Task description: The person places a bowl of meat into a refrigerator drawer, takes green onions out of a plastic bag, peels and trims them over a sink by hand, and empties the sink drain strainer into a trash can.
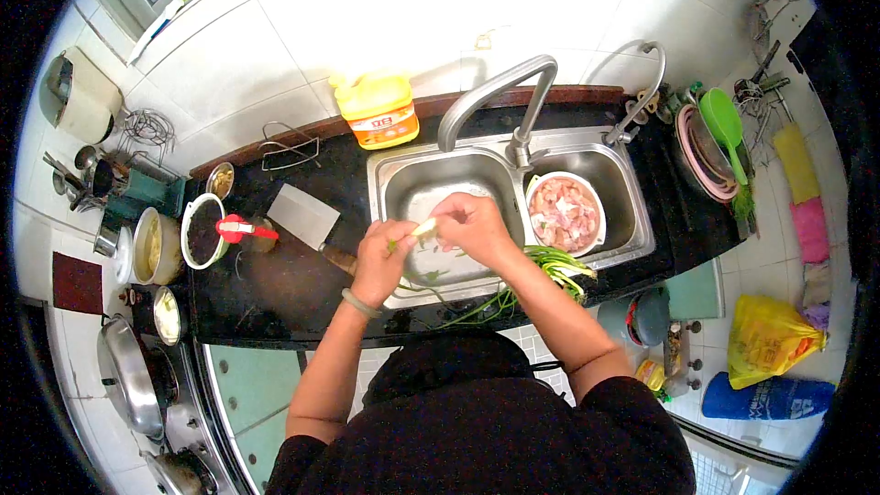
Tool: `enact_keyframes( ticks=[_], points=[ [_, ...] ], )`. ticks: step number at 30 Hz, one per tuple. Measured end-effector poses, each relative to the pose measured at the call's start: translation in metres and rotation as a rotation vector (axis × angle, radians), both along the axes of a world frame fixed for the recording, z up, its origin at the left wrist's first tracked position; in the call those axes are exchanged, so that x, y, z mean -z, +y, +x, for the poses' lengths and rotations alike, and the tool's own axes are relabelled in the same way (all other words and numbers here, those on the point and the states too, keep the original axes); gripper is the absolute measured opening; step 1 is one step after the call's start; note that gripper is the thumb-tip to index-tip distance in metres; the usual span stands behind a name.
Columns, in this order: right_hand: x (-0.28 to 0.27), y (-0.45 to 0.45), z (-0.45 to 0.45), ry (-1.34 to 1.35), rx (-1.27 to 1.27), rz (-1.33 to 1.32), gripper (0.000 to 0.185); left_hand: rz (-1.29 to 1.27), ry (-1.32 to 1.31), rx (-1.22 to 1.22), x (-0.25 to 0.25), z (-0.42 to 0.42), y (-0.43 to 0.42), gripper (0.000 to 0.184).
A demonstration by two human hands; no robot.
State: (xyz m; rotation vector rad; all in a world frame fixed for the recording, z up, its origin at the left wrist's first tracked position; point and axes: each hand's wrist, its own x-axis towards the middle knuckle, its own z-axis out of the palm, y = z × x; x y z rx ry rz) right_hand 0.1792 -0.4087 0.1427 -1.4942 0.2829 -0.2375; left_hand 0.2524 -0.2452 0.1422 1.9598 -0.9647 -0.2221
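Over the left sink basin point(449, 185), my left hand point(388, 255) and my right hand point(469, 223) meet, their fingers closed round a small pale vegetable piece point(424, 227). Which plant it comes from is too small to tell. Green scraps lie on the basin floor below. A bunch of green onions point(559, 268) rests on the sink's front edge beneath my right forearm, its leaves reaching left. In the right basin stands a white bowl of raw meat pieces point(566, 211). A cleaver point(304, 214) lies on the counter left of the sink, its handle partly behind my left hand.
A curved faucet point(532, 110) rises behind the basins, and a yellow jug point(379, 112) stands behind the cleaver. Bowls and a pot point(158, 247) crowd the left end. Stacked basins with a green ladle point(722, 121) stand at the right. A yellow bag point(770, 337) hangs lower right.
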Motion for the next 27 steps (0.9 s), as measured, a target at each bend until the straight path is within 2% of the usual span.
enact_keyframes(
  ticks=[1,3,4,6,7,9,10,12,14,16,18,20,21,22,23,24,25,27],
  points=[
    [0.001,0.001,-0.001,0.0,0.0,-0.001,0.009,-0.001,0.0,0.0,0.001,-0.001,-0.001,0.013],
    [0.002,0.002,-0.003,-0.021,0.039,0.234,0.009,-0.011,0.08,0.024,0.003,-0.002,-0.001,0.012],
    [0.001,0.004,-0.005,-0.022,0.039,0.233,0.009,-0.011,0.079,0.023,0.005,-0.002,-0.002,0.012],
    [-0.004,0.009,-0.008,0.044,0.018,0.604,0.01,-0.087,0.067,0.059,0.007,-0.001,-0.004,0.012],
    [-0.002,0.007,-0.009,0.044,0.018,0.604,0.01,-0.087,0.067,0.059,0.006,-0.003,-0.004,0.012],
    [0.007,0.001,-0.011,0.018,-0.166,0.931,0.01,-0.139,0.284,0.088,0.002,-0.006,-0.004,0.011],
    [0.015,-0.001,-0.008,0.017,-0.166,0.932,0.01,-0.139,0.283,0.088,0.003,-0.006,-0.004,0.011],
    [0.029,-0.004,0.0,0.071,0.068,0.284,0.01,-0.173,0.316,0.105,0.005,-0.006,-0.003,0.011],
    [0.033,-0.011,0.0,0.103,0.082,0.271,0.014,-0.184,0.375,0.05,0.005,-0.007,-0.004,0.012],
    [0.014,-0.008,-0.006,-0.072,-0.097,0.267,0.016,-0.191,0.443,-0.013,0.004,-0.009,-0.003,0.013],
    [0.002,-0.002,-0.008,-0.085,-0.129,0.265,0.016,-0.067,0.423,0.002,-0.001,-0.008,-0.002,0.014],
    [0.007,0.0,-0.004,-0.154,-0.083,-0.084,0.014,-0.068,0.418,0.026,0.006,-0.004,-0.001,0.012],
    [0.005,-0.006,-0.001,-0.013,-0.064,0.02,0.012,-0.13,0.438,-0.046,0.01,0.002,0.002,0.012],
    [0.008,-0.011,0.002,-0.08,0.053,-0.221,0.012,-0.193,0.461,-0.121,0.006,0.006,0.003,0.011],
    [0.017,-0.021,0.006,-0.122,0.079,-0.318,0.014,-0.27,0.521,-0.186,0.0,0.009,0.008,0.009],
    [0.03,-0.033,0.009,-0.168,0.105,-0.417,0.017,-0.341,0.696,-0.255,-0.005,0.016,0.015,0.012],
    [0.047,-0.044,0.007,-0.164,0.1,-0.414,0.017,-0.4,0.768,-0.287,-0.007,0.022,0.022,0.014],
    [0.065,-0.06,0.004,-0.153,0.139,-1.009,0.025,-0.461,0.835,-0.324,-0.008,0.032,0.037,0.016]
  ],
)
